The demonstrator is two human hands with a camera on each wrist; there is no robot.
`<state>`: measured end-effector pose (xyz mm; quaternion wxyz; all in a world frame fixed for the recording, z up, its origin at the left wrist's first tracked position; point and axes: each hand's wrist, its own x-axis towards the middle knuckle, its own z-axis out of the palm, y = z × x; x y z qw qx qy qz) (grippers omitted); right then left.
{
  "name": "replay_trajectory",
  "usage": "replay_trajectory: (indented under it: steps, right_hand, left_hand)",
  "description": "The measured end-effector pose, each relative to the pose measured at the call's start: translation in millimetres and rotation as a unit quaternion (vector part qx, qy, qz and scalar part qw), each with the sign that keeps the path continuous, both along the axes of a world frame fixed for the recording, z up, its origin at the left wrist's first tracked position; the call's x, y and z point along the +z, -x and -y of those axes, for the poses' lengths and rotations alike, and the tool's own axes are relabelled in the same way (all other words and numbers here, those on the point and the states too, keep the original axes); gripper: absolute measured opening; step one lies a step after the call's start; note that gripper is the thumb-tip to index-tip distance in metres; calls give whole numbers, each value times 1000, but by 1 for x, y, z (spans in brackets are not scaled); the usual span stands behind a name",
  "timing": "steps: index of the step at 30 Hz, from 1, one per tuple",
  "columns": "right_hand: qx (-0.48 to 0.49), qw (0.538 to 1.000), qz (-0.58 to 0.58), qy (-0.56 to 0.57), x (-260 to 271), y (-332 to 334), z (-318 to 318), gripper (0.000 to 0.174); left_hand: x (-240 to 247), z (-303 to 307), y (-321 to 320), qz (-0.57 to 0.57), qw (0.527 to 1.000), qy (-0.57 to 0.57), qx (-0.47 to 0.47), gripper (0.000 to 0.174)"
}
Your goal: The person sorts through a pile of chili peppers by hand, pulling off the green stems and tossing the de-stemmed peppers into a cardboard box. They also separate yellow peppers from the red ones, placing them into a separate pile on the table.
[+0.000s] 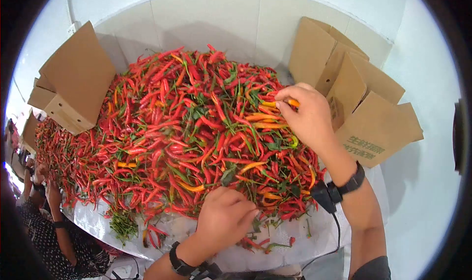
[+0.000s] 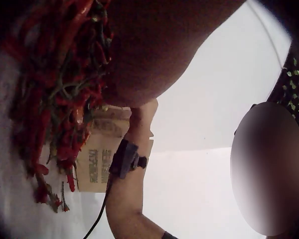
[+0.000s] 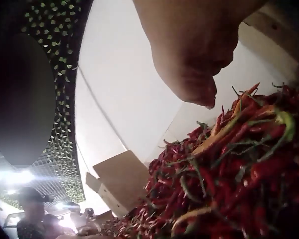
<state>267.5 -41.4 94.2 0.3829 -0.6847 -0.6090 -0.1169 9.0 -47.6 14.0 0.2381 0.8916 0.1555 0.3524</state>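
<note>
In the head view, my right hand (image 1: pixel 309 113) is over the right side of a large heap of red chillies (image 1: pixel 162 127), thumb and forefinger pinching an orange chilli (image 1: pixel 294 103). The right wrist view shows this hand (image 3: pixel 199 55) above the heap, its fingertips bent down and the chilli out of sight. My left hand (image 1: pixel 226 216) is at the heap's front edge with its fingers loosely bent; no chilli shows in it, though its palm is hidden. It appears dark in the left wrist view (image 2: pixel 154 50), beside red chillies (image 2: pixel 65 99).
Cardboard boxes stand at the back left (image 1: pixel 78 83) and at the right (image 1: pixel 376 127). Stems (image 1: pixel 123 225) and a few loose chillies lie on the plastic sheet (image 1: pixel 189 250) in front. A cable (image 1: pixel 338 235) hangs from the right wrist. Other people (image 1: pixel 54 226) are at the far left.
</note>
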Motion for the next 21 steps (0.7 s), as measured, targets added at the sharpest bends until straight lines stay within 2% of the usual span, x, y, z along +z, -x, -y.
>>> replay_trajectory:
  steps: [2, 5, 8, 12, 13, 16, 19, 21]
  right_hand:
    - [-17, 996, 45, 76, 0, -16, -22, 16]
    - [12, 989, 105, 104, -21, -26, -38, 16]
    - [31, 984, 97, 145, -8, -13, -27, 16]
    - [21, 996, 2, 90, 0, 7, 0, 16]
    - [21, 998, -40, 47, 0, 18, 13, 19]
    - [79, 996, -36, -1, -18, 56, 54, 20]
    - [168, 985, -12, 40, -37, 85, 90, 20]
    - [162, 984, -57, 39, -50, 95, 100, 21]
  left_hand:
    - [-2, -1, 0, 11, 1000, -3, 2, 12]
    - [2, -1, 2, 15, 1000, -6, 3, 12]
    - [3, 0, 3, 18, 1000, -1, -4, 12]
    - [3, 2, 4, 29, 999, 14, -5, 15]
    - [4, 2, 5, 31, 999, 17, -3, 16]
    - [13, 5, 6, 53, 994, 54, 76, 22]
    - [18, 4, 4, 100, 986, 69, 114, 24]
    - [10, 1, 6, 76, 994, 43, 70, 22]
